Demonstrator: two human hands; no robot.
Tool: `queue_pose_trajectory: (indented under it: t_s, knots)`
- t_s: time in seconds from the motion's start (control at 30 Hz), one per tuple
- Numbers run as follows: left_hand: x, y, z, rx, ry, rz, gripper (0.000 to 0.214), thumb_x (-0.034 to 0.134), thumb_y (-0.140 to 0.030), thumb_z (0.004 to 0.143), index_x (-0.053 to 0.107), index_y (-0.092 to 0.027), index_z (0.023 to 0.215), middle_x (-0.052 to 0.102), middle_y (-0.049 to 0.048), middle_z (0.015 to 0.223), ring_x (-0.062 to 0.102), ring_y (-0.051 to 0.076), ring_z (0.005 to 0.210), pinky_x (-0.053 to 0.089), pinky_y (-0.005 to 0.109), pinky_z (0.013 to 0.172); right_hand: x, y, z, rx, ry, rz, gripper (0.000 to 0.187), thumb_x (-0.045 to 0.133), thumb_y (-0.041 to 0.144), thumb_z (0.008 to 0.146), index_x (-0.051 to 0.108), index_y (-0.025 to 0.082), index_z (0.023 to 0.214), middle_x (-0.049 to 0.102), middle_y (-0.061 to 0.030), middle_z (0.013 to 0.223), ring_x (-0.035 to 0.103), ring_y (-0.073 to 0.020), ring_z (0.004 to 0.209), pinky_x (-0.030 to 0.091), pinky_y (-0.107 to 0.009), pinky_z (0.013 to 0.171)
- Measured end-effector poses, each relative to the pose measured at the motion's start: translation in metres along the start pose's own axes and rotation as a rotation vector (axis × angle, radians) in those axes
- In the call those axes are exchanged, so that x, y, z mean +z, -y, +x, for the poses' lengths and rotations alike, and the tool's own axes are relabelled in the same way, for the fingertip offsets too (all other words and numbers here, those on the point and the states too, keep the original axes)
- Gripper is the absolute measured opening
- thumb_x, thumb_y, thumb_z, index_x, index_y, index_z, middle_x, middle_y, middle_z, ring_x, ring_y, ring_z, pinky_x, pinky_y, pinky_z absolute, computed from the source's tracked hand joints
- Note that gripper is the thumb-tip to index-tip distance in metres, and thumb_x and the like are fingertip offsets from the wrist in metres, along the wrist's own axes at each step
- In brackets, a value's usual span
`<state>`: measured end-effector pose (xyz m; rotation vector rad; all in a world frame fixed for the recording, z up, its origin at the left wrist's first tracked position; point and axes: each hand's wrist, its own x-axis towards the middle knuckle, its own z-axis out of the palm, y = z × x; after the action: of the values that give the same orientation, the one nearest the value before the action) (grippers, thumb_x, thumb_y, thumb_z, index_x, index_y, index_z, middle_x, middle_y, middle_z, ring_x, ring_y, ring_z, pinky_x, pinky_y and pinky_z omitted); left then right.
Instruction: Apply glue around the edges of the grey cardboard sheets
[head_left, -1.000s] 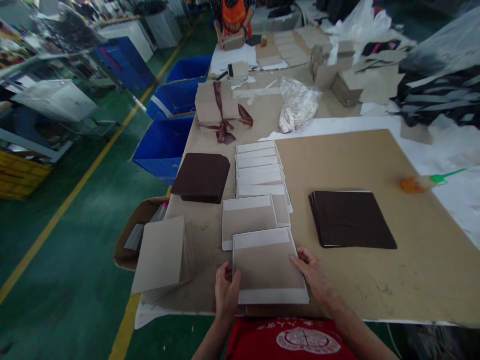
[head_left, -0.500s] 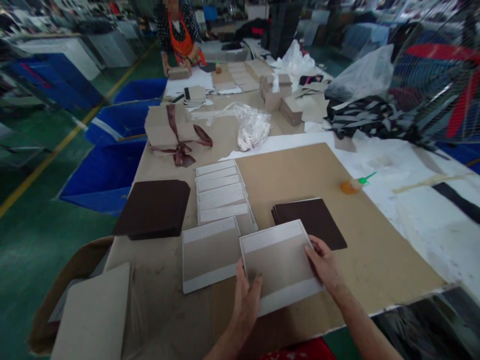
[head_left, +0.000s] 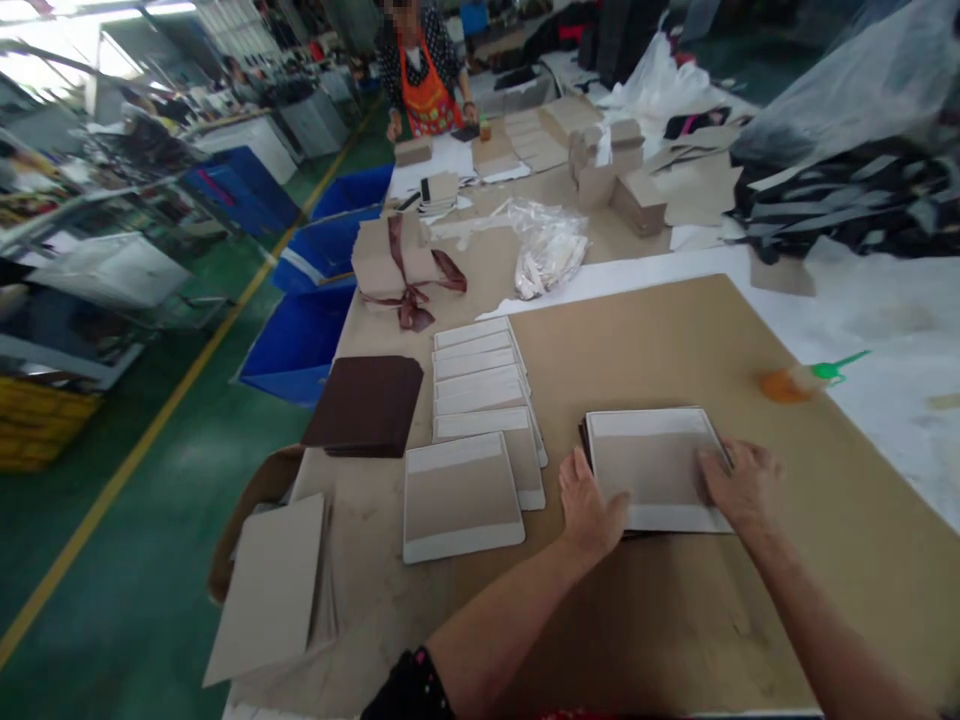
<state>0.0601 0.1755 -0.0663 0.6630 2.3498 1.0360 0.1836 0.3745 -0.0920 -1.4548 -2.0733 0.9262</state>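
Note:
A grey board with white bands (head_left: 651,465) lies on top of a stack of dark brown sheets (head_left: 584,442) on the brown cardboard mat (head_left: 675,340). My left hand (head_left: 592,510) rests at the board's left front corner, fingers together and pressed flat on it. My right hand (head_left: 742,486) lies on its right edge, fingers spread over the board. To the left, a similar board (head_left: 459,495) lies alone, and behind it a row of several overlapping boards (head_left: 484,380) runs away from me.
A second dark brown stack (head_left: 367,405) lies left of the row. Plain grey boards (head_left: 274,590) overhang the table's left front corner above a cardboard box (head_left: 251,500). An orange bottle with a green nozzle (head_left: 802,380) lies to the right. A person in an orange apron (head_left: 424,75) works at the far end. Blue bins (head_left: 315,300) stand on the floor.
Both hands carried the grey board from the table's front edge to the right and set it on the dark brown stack. The camera view swung as well.

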Motion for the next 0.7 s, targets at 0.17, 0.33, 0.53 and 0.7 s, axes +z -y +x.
queue_pose_trajectory:
  t_s: [0.17,0.33,0.53,0.7]
  knots:
    - [-0.070,0.067,-0.028,-0.050,-0.371,0.133,0.070,0.057,-0.022,0.082,0.029,-0.013,0.146,0.035,0.0185,0.148,0.029,0.026,0.143,0.027,0.043,0.117,0.049,0.066,-0.084,-0.208,0.383,0.161,0.040,0.050,0.042,0.081,0.064,0.018,0.110,0.064,-0.0125,0.108,0.061,-0.0251,0.092,0.051,-0.040,0.081]
    - [-0.158,0.159,-0.043,-0.272,-0.593,0.226,0.067,0.053,-0.027,0.085,0.028,-0.005,0.144,0.030,0.0285,0.148,0.023,0.039,0.144,0.022,0.060,0.115,0.126,0.122,-0.164,-0.275,0.634,0.230,0.041,0.056,0.026,0.077,0.063,0.019,0.116,0.067,-0.0088,0.109,0.063,-0.0218,0.097,0.051,-0.034,0.088]
    - [-0.181,0.208,-0.047,-0.309,-0.517,0.243,0.066,0.057,-0.030,0.080,0.038,-0.006,0.138,0.047,0.0247,0.140,0.038,0.037,0.138,0.029,0.055,0.114,0.169,0.144,-0.179,-0.078,0.627,0.152,0.044,0.060,0.024,0.075,0.061,0.012,0.117,0.064,-0.0153,0.110,0.058,-0.0278,0.106,0.043,-0.041,0.097]
    - [-0.182,0.197,-0.056,-0.314,-0.542,0.237,0.074,0.055,-0.042,0.083,0.033,-0.006,0.143,0.039,0.0274,0.147,0.031,0.037,0.143,0.028,0.058,0.114,0.161,0.160,-0.175,0.078,0.788,0.241,0.029,0.062,0.038,0.076,0.067,0.015,0.093,0.068,-0.0068,0.084,0.062,-0.0215,0.078,0.049,-0.033,0.071]
